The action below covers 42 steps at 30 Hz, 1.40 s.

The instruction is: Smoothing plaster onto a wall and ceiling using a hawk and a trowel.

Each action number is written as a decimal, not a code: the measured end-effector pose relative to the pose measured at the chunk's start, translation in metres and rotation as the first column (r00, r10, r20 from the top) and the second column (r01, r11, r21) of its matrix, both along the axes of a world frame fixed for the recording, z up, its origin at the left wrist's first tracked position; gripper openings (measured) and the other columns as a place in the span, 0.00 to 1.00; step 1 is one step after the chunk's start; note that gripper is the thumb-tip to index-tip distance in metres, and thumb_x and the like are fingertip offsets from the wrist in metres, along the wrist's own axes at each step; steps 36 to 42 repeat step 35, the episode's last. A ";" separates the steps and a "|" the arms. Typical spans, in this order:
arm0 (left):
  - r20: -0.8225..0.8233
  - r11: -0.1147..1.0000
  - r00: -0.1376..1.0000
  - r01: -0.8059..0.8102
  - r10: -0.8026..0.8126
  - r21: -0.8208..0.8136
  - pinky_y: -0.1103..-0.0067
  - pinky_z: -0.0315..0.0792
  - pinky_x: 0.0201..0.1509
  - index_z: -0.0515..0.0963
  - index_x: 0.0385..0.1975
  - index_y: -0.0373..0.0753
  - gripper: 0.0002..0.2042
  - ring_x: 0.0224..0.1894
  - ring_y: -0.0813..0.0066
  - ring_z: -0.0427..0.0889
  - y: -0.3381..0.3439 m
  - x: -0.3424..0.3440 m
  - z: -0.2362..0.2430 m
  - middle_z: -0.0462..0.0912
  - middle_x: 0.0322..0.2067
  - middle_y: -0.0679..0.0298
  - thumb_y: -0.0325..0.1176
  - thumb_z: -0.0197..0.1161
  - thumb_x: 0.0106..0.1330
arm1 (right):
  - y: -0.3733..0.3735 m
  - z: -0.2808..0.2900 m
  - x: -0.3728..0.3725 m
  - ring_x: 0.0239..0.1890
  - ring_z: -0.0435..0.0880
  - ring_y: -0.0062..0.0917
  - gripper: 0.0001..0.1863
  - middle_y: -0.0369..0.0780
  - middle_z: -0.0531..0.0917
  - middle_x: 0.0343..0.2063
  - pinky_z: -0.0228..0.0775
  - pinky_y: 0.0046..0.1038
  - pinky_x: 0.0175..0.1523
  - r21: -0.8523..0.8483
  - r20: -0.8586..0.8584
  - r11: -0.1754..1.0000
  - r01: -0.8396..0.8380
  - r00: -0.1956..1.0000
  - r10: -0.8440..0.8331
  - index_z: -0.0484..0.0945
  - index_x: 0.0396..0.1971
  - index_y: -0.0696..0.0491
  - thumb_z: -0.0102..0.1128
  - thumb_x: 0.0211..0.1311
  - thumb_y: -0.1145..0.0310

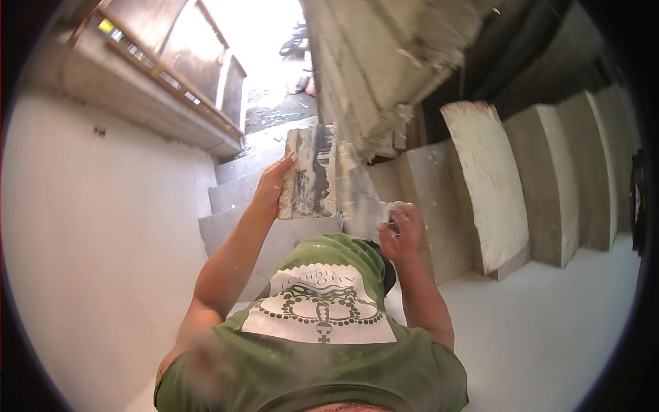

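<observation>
In front of my body, my left hand (pixel 273 184) grips the left edge of a small rectangular board (pixel 309 175). White and dark grey plaster is smeared over the board's face. My right hand (pixel 402 232) has its fingers curled round a flat, pale grey trowel-like tool (pixel 362 199). The tool's blade stands close to the board's right edge and is blurred, so I cannot tell whether the two touch. White residue covers the fingers of my right hand.
Concrete steps (pixel 237 196) descend ahead toward a bright doorway. More steps (pixel 542 185) lie at the right, with a curved white-smeared panel (pixel 489 185) across them. A rough concrete mass (pixel 384 69) overhangs ahead. A white wall (pixel 103 226) stands left, below a wooden frame (pixel 171 82).
</observation>
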<state>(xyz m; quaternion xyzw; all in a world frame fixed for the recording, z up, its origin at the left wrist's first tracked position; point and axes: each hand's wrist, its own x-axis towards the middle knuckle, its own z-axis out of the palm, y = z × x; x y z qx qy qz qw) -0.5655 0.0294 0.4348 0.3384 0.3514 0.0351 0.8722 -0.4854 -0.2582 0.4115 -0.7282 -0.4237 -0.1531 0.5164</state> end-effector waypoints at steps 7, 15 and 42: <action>0.222 0.950 0.924 -0.310 0.312 -0.045 0.74 0.84 0.43 0.68 0.58 0.32 0.19 0.39 0.69 0.86 0.061 -0.158 0.014 0.82 0.44 0.56 0.35 0.53 0.71 | 0.134 0.019 -0.041 0.33 0.76 0.35 0.20 0.40 0.78 0.36 0.71 0.33 0.33 -0.223 0.149 0.908 -0.355 0.908 0.392 0.81 0.43 0.52 0.70 0.45 0.75; 0.400 0.686 0.655 -0.722 0.641 0.085 0.76 0.82 0.44 0.66 0.60 0.32 0.24 0.41 0.72 0.85 0.080 -0.306 0.044 0.81 0.45 0.58 0.40 0.56 0.69 | 0.267 0.022 -0.073 0.35 0.77 0.35 0.19 0.43 0.79 0.38 0.71 0.33 0.37 -0.275 0.314 0.773 -0.571 0.707 0.634 0.79 0.44 0.55 0.70 0.49 0.75; 0.544 -0.446 -0.321 -0.888 0.775 0.112 0.79 0.74 0.16 0.70 0.57 0.40 0.19 0.22 0.75 0.80 0.120 -0.524 0.094 0.81 0.27 0.65 0.44 0.50 0.73 | 0.634 -0.074 -0.374 0.15 0.73 0.22 0.16 0.40 0.77 0.19 0.61 0.22 0.18 0.478 -0.853 -0.364 -0.799 -0.521 0.025 0.74 0.38 0.59 0.60 0.62 0.60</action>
